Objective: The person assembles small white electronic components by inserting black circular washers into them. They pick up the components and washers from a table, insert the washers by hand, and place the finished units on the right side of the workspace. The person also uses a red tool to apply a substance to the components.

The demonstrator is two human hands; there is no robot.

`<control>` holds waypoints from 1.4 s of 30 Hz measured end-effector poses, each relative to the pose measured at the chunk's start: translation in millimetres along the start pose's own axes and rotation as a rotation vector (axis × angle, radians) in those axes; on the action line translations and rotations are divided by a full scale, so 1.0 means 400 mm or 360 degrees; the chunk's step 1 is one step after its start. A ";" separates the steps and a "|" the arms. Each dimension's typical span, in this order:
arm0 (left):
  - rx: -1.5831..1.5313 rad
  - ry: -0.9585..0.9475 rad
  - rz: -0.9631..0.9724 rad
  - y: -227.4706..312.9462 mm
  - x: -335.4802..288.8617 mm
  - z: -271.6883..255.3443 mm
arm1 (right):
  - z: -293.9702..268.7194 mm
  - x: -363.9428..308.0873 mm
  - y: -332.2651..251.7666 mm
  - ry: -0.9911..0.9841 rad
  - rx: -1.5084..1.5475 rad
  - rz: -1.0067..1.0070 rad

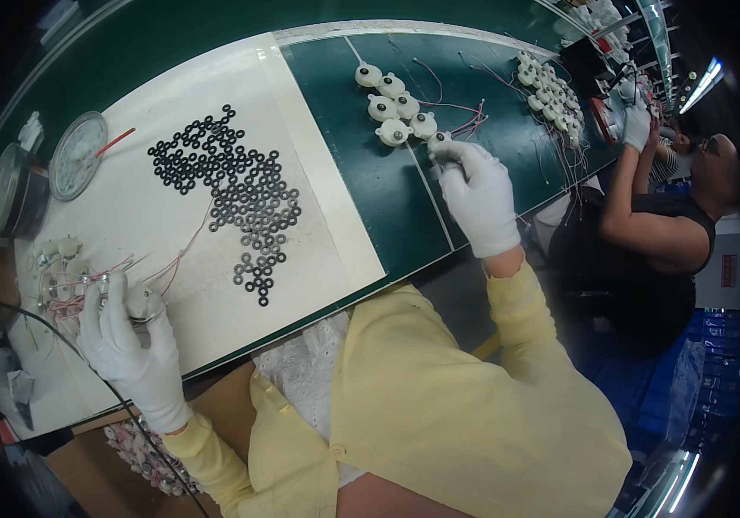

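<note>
My left hand, in a white glove, has its thumb and fingers around a small round white motor at the left of the table. Beside its fingertips lies a cluster of similar motors with pink wires. My right hand, also gloved, reaches over the green mat, its fingers pinched at a white motor with a dark centre. That motor is at the near end of a group of motors, each with a black ring at its middle. The fingers partly hide it.
Many black rings lie spread on a white board. A round dish of white paste with a red stick and a clear tub stand far left. More wired motors lie far right, near a co-worker. A black cable crosses by my left hand.
</note>
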State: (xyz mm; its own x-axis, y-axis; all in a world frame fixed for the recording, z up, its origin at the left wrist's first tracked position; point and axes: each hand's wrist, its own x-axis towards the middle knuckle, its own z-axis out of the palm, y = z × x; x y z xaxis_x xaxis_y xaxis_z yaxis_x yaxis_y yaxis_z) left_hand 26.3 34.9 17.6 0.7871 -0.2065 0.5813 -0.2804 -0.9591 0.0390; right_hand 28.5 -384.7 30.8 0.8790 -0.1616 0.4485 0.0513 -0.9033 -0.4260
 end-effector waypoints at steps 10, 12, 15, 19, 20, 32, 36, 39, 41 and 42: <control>-0.0196 0.0090 -0.0009 -0.008 0.007 -0.004 | 0.009 0.024 0.005 0.0001 -0.0418 0.0418; -0.0161 0.0117 0.0039 -0.003 0.014 -0.008 | 0.004 0.027 0.011 -0.0041 -0.0456 0.0316; -0.0112 0.0080 0.0030 -0.006 0.009 -0.005 | -0.005 0.033 0.015 -0.0219 -0.0250 0.0329; -0.0099 0.0059 0.0005 -0.008 0.005 -0.002 | -0.016 0.022 -0.023 -0.0436 0.0113 0.0482; -0.0092 0.0065 0.0009 -0.007 0.005 -0.002 | -0.013 0.019 -0.026 -0.0453 0.0172 0.0455; -0.0242 -0.0041 -0.0049 -0.042 -0.014 -0.019 | -0.022 0.057 0.025 0.0081 0.0154 0.0044; -0.0490 0.0207 -0.0078 -0.020 -0.020 -0.029 | -0.144 0.053 -0.035 0.0674 0.0739 0.0289; -0.0837 0.0359 -0.0092 -0.065 -0.042 -0.002 | -0.149 0.037 -0.128 0.1044 0.0931 0.0018; -0.0810 0.0414 -0.0083 -0.037 -0.026 -0.003 | -0.074 0.018 -0.200 0.0624 0.1000 -0.0403; -0.0788 0.0447 -0.0078 -0.023 -0.020 -0.008 | -0.025 0.018 -0.245 0.0408 0.1066 -0.0618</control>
State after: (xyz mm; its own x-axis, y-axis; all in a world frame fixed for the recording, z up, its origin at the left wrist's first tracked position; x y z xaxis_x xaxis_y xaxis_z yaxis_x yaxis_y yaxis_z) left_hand 20.7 45.9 15.1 0.6484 -0.0398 0.7602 -0.5246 -0.7470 0.4084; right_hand 24.9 -301.3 83.4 0.6088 -0.0453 0.7920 0.6739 -0.4973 -0.5464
